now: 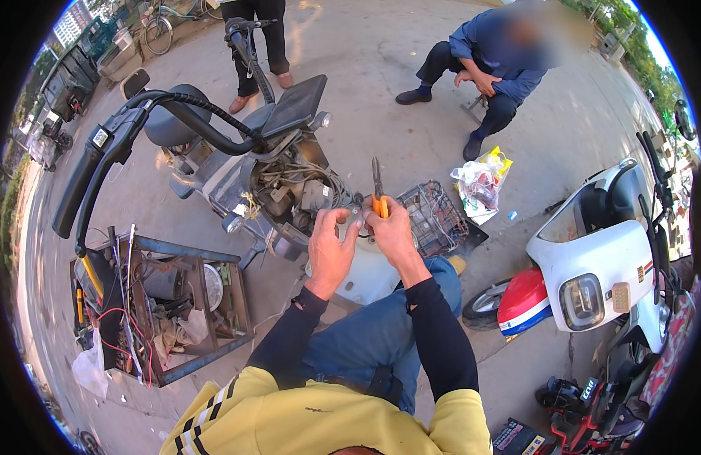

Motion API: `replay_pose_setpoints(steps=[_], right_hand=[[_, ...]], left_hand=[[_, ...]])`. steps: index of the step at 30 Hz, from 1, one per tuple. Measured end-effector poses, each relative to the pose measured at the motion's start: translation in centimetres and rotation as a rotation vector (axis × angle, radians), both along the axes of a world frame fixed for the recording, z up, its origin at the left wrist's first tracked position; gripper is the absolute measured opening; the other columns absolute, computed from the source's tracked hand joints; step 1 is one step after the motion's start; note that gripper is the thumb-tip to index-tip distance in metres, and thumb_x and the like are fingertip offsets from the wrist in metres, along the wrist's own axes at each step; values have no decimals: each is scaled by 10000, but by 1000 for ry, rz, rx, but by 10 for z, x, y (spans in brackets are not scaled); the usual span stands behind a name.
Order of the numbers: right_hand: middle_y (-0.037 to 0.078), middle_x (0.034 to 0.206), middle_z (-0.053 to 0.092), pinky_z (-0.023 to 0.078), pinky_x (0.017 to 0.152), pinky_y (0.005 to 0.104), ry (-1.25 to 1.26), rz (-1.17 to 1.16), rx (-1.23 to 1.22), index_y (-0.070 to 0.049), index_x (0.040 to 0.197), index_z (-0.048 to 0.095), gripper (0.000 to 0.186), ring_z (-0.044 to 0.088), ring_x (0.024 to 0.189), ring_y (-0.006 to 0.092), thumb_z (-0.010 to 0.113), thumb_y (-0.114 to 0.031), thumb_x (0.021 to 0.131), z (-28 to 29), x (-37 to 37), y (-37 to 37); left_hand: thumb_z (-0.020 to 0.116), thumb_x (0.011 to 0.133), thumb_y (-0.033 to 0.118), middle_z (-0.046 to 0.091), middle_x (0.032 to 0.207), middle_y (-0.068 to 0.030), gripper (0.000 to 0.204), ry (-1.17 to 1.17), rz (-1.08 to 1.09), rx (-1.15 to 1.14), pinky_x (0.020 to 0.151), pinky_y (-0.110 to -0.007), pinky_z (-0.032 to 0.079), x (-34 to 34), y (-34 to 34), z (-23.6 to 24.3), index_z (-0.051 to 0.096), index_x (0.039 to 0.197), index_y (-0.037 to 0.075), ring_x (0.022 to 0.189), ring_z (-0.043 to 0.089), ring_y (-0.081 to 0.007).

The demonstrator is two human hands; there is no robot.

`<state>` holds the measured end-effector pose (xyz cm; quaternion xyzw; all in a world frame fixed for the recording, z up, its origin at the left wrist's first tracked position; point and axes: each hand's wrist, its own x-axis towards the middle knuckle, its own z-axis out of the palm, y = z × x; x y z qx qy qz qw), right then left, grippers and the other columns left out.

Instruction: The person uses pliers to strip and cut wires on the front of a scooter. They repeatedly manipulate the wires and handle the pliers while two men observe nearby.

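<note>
orange-handled, a slim metal hand tool (379, 202) stands nearly upright in the person's right hand (394, 233), just in front of the opened scooter (296, 186). the fingers close around the lower part of its grips and cover it; the dark pointed tip shows above, but whether its two jaws meet is too small to tell. the left hand (331, 254) is raised close beside, loosely open, fingers bent and thumb standing apart from them; whether its fingertips touch a thin wire cannot be told.

behind the hands, the scooter's front shows a tangle of wires (337, 189) too dense to follow singly. a pale panel (366, 274) lies beneath the wrists, partly covered by the hands and the blue-trousered legs (350, 345). a wire basket (439, 220) sits to the right of the right hand, its contents hard to make out.

at the left, a metal-framed crate (206, 365) holds a jumble of tools and parts, many overlapping and in shadow. at the right, a white scooter (551, 250) leans toward the fisheye rim, its far side lost there. a standing person (273, 45) is cut off above the waist; a seated person (498, 57) has a blurred head. near the lower edge, a dark battery (517, 438) is only partly in view.
</note>
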<state>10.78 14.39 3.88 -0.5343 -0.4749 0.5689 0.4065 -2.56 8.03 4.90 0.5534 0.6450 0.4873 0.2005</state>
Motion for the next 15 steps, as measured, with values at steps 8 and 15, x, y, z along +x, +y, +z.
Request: replay_pose_setpoints(steps=[8,15], right_hand=[[71,899,691,525,704,342,-173,99,100,50,1139,654,250,662,792,168,673,-103,942,16,2,0],[56,810,612,482,626,322,280,41,-107,41,1175,606,271,592,693,152,658,-38,922,10,-2,6]], left_hand=[[718,953,135,676,999,-117,131,127,-89,52,883,-439,478,-11,23,-2,698,1027,30,1004,609,-339],[657,992,104,692,990,-136,109,6,-116,27,870,-436,496,-15,31,-9,685,999,-1,974,631,-343]])
